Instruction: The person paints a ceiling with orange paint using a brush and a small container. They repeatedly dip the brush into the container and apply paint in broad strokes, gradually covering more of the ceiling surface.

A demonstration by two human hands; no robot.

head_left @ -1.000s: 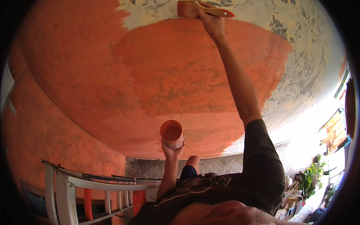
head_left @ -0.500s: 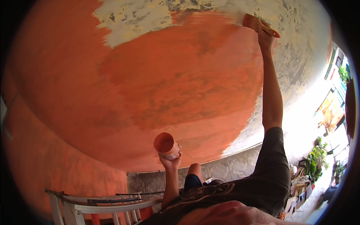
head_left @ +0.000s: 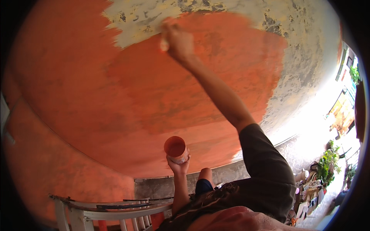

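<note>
My right hand (head_left: pixel 178 43) is raised against the overhead surface, partly painted orange (head_left: pixel 204 81), at the edge of a pale, grey-flecked patch (head_left: pixel 300 50). It is closed on the paintbrush (head_left: pixel 165 44), which is blurred and mostly hidden by the hand; only part of its handle shows. Lower down, my left hand (head_left: pixel 178 165) grips an open cylindrical paint pot (head_left: pixel 175 147), orange inside and smeared outside, tipped toward the camera.
A ladder (head_left: pixel 83 213) with pale rails and red parts stands at the lower left beside me. Grey wall (head_left: pixel 152 186) borders the orange surface. At the right are potted plants (head_left: pixel 328 163), piled items (head_left: pixel 310 190) and a bright opening.
My right hand went right with the brush half a second ago, then swung far left, bending the arm across the orange area. The pot has shifted slightly. Orange now covers more along the upper edge.
</note>
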